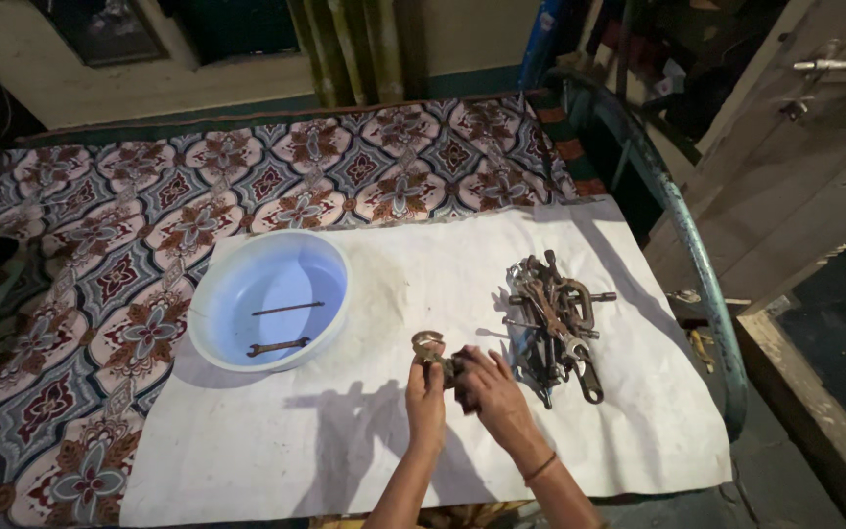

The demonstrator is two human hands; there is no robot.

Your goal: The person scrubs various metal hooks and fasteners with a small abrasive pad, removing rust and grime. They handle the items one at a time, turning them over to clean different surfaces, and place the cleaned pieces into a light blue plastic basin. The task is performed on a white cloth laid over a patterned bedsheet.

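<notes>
Both grips clench one rusty wrench (pixel 430 346), left hand (pixel 426 394) and right hand (pixel 490 390) meeting over the white sheet (pixel 345 431) on the bed, between the blue basin (pixel 210 294) and the tool pile (pixel 555 318).

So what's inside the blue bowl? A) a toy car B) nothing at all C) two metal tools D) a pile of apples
C: the blue bowl holds a spanner and a thin rod, lying apart on its bottom.
</notes>
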